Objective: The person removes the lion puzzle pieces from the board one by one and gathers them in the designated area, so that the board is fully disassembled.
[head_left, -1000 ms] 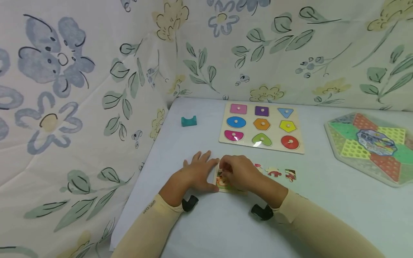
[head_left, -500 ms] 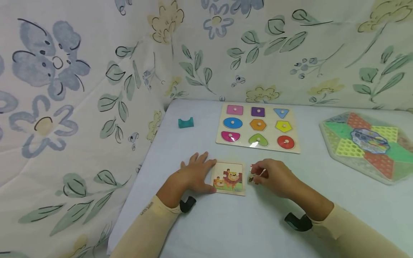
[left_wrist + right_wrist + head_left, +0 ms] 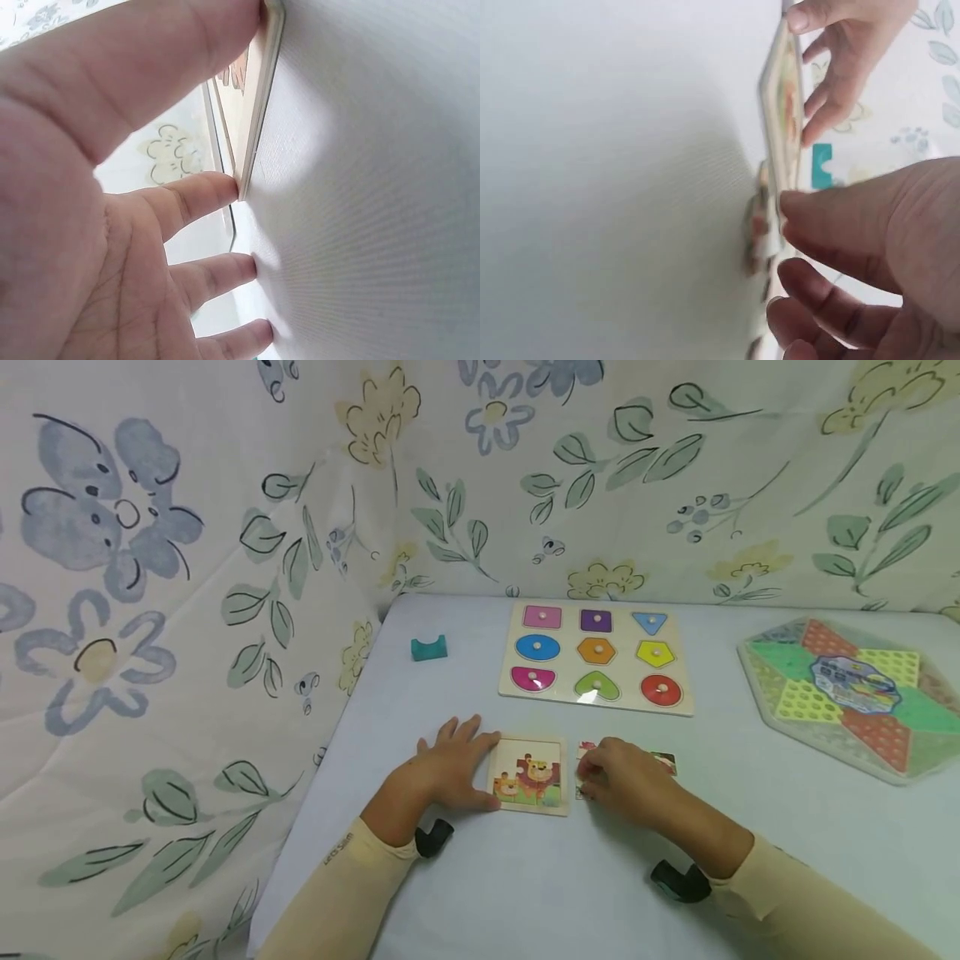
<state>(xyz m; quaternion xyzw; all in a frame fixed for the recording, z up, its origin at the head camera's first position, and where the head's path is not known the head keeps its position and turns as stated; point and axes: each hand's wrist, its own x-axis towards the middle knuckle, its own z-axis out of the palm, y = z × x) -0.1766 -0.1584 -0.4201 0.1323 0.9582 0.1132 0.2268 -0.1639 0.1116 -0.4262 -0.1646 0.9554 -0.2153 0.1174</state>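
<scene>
A small square wooden puzzle tray (image 3: 564,777) lies flat on the table, with lion-picture pieces (image 3: 537,777) filling its lower part. My left hand (image 3: 444,768) rests at its left side, fingers spread; thumb and index fingertip touch its edge in the left wrist view (image 3: 255,112). My right hand (image 3: 626,777) is just right of the tray, over loose puzzle pieces. One piece (image 3: 587,746) shows beyond its fingertips, another (image 3: 665,761) behind the hand. In the right wrist view thumb and index finger (image 3: 802,277) stand apart, right at a blurred piece (image 3: 759,225).
Behind the tray lies a wooden knob board (image 3: 617,642) with several coloured shapes. A teal notched block (image 3: 429,649) sits at the back left. At the right is a hexagonal clear case (image 3: 855,693). Floral cloth (image 3: 300,527) hangs along the back and left.
My right hand has moved from over the tray to the loose pieces on the right, uncovering the lion picture. My left hand has kept its place at the tray's edge.
</scene>
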